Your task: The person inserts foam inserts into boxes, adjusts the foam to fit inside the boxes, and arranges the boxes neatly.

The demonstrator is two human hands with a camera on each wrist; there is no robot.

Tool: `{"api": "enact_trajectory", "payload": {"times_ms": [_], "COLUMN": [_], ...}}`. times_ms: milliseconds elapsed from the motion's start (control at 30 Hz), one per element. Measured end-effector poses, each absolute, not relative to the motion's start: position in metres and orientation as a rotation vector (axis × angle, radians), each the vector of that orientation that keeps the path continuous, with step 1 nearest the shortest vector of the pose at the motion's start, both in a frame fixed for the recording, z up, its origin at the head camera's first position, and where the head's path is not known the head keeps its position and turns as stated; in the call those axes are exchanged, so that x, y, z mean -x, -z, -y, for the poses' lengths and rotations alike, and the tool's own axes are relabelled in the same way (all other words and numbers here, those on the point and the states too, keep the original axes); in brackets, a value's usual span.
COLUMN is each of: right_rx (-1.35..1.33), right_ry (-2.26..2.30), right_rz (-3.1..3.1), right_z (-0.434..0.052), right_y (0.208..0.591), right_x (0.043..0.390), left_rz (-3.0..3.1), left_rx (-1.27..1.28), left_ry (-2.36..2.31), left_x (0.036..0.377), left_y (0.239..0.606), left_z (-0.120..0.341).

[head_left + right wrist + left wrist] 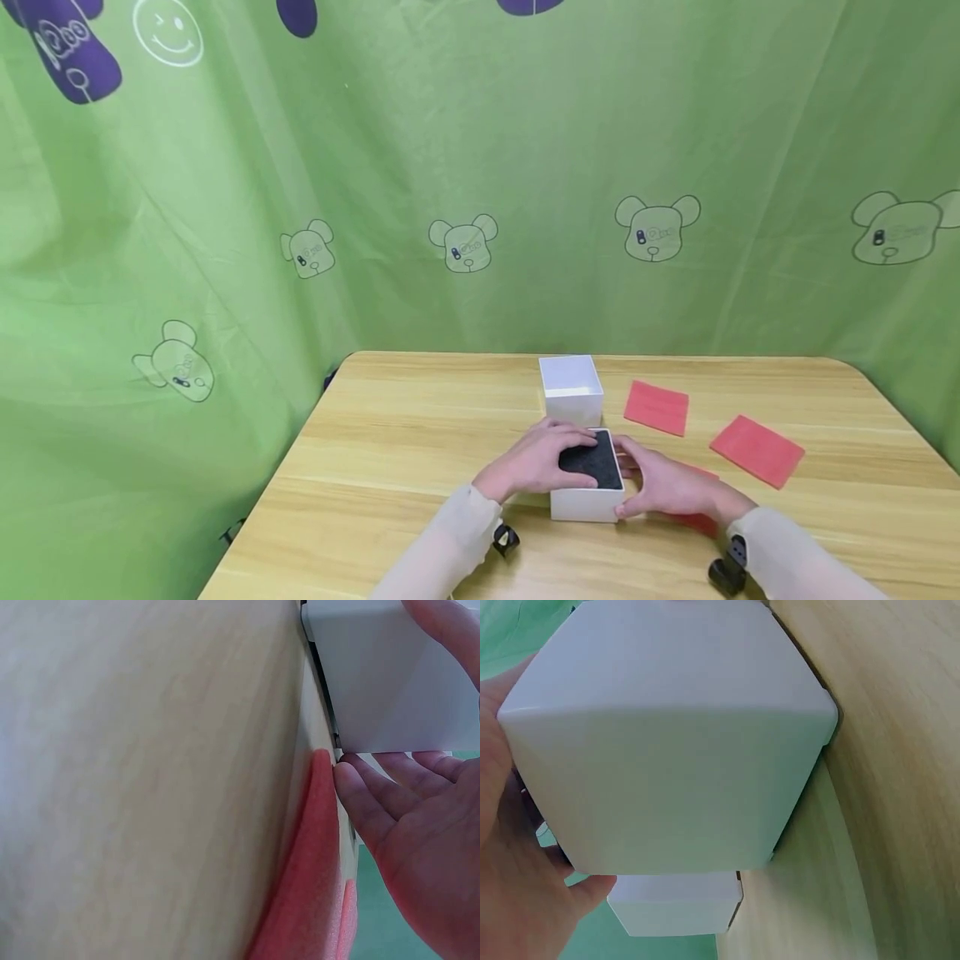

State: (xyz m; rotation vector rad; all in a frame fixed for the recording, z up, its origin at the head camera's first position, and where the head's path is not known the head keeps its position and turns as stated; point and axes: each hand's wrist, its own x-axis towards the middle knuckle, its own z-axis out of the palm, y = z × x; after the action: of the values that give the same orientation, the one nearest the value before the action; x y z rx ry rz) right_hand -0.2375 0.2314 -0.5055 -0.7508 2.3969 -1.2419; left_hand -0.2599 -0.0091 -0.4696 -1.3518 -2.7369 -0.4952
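Observation:
A white box [587, 505] stands on the wooden table with a black soft-looking insert [603, 467] filling its top. My left hand [542, 458] rests over that insert, thumb toward the near edge and fingers toward the far edge. My right hand [663, 483] holds the box by its right side, its thumb at the near corner and its fingers farther back. In the left wrist view the box [675, 780] hides the left fingertips. Beside the box in the right wrist view are the right hand's fingers [367, 799].
Another white box part [573, 407], open-topped, stands just behind. Red flat sheets lie to the right: one [657, 408] at the back, one [757, 450] farther right, and one [697, 523] partly under the right hand. A green curtain [480, 167] hangs behind the table.

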Motion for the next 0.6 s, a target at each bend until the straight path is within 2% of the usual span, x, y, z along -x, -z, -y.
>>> {"api": "enact_trajectory", "payload": {"times_ms": [600], "right_rx": [0.751], "right_ry": [1.228], "right_rz": [-2.405], "right_z": [-0.231], "right_y": [0.508], "right_x": [0.238], "left_rz": [2.764], "left_rx": [1.321], "left_ry": [0.397], "left_x": [0.258], "left_y": [0.464], "left_z": [-0.005]}}
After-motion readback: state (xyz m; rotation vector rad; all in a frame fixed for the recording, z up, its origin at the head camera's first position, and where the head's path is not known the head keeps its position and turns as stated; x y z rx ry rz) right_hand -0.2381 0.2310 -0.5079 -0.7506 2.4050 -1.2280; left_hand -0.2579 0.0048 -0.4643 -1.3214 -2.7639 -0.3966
